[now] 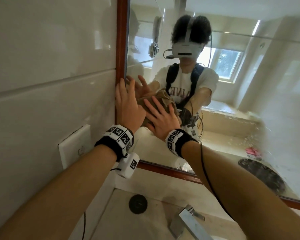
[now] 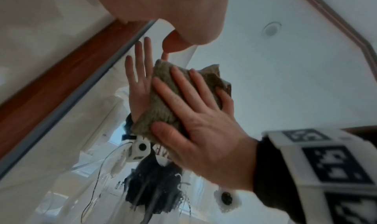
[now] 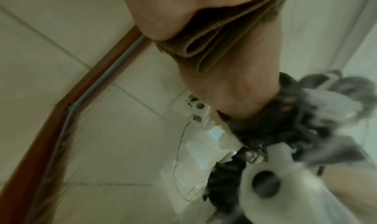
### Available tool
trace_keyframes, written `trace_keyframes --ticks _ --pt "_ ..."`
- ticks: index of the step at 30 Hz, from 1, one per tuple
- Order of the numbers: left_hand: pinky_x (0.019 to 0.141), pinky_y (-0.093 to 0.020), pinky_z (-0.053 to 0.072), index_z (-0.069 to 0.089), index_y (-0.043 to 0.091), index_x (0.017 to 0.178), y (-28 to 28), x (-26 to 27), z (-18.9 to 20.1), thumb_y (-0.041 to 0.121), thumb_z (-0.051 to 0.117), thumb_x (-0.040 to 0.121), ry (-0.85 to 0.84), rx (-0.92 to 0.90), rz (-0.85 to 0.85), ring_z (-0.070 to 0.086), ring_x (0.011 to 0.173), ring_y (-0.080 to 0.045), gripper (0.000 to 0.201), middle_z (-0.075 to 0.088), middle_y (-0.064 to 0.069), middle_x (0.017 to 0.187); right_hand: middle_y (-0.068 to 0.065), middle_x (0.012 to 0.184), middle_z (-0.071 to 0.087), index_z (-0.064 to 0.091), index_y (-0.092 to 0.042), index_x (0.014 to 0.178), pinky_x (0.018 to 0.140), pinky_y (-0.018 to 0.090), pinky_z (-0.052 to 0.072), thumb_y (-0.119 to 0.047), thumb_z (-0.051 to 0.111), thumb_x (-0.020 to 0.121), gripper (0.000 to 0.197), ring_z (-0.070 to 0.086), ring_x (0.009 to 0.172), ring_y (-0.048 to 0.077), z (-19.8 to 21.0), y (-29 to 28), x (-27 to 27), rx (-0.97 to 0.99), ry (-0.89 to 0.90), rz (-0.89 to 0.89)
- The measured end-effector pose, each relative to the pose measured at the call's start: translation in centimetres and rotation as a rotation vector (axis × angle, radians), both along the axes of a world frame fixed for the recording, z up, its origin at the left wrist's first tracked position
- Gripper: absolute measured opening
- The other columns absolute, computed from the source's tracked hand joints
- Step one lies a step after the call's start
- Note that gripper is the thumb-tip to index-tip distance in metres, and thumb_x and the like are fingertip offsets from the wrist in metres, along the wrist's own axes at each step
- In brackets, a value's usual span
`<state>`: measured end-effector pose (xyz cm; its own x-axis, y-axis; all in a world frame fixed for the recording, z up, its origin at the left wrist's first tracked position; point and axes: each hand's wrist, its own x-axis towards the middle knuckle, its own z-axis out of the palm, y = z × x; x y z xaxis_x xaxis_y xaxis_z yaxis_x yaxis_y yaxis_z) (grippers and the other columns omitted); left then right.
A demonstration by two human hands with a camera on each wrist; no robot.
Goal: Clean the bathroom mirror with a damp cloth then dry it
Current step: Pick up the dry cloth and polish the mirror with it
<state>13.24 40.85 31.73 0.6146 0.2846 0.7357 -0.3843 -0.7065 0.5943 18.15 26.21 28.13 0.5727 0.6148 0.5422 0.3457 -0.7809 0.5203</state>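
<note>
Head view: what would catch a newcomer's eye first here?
The right hand presses a brown cloth flat against the mirror near its lower left corner. The left hand lies beside it, fingers straight, at the wooden frame. Streaks of water run across the glass to the right, above the faucet.

I see the mirror (image 1: 215, 84) on the wall in front of me, with its frame (image 1: 121, 40) along its left side and bottom. The cloth (image 1: 156, 104) is against the glass near the left edge. My right hand (image 1: 160, 121) lies flat on the cloth. My left hand (image 1: 126, 104) is just left of it, beside the frame. A wall socket (image 1: 74, 146) sits left of the mirror. Below are the sink (image 1: 111, 213), its drain (image 1: 138, 203) and the tap (image 1: 187, 220).
</note>
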Motion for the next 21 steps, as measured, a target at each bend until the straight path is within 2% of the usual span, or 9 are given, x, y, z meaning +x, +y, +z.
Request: trace_keyframes --ticks 6,13,17,21 --pt "0.119 -0.052 0.018 0.029 0.017 0.154 -2.3 0.4 0.5 0.006 0.051 0.078 0.013 0.115 0.051 0.007 0.150 -0.036 0.080 0.011 -0.019 0.163 -0.002 0.162 0.006 0.012 -0.036 0.153 0.112 0.061 -0.001 -0.059 0.035 0.094 0.066 0.000 0.148 0.025 2.1 -2.6 -0.4 0.105 -0.066 -0.034" --pt "0.117 -0.059 0.014 0.024 0.027 0.155 -4.9 1.3 1.6 0.019 0.054 0.089 0.018 0.245 0.072 0.003 0.150 -0.040 0.074 0.004 -0.019 0.164 -0.001 0.162 0.005 0.012 -0.037 0.153 0.111 0.060 -0.004 -0.061 0.029 0.095 0.065 0.000 0.148 0.026 3.1 -6.0 -0.7 0.221 -0.100 -0.070" --pt "0.116 -0.062 0.010 0.021 0.034 0.155 -7.7 1.3 1.9 0.033 0.051 0.096 0.013 0.233 0.063 -0.001 0.151 -0.037 0.066 -0.001 -0.014 0.165 0.000 0.162 0.007 0.012 -0.037 0.153 0.109 0.058 -0.008 -0.062 0.028 0.094 0.066 0.004 0.148 0.028 4.0 -9.6 -1.5 0.259 -0.128 -0.100" --pt "0.116 -0.063 0.012 0.021 0.037 0.155 -11.2 0.9 1.9 0.036 0.047 0.097 -0.009 0.237 0.063 0.000 0.151 -0.035 0.064 0.001 -0.012 0.166 -0.001 0.162 0.008 0.013 -0.037 0.152 0.110 0.059 -0.005 -0.062 0.028 0.094 0.065 0.003 0.148 0.027 4.8 -13.4 -1.9 0.297 -0.138 -0.115"
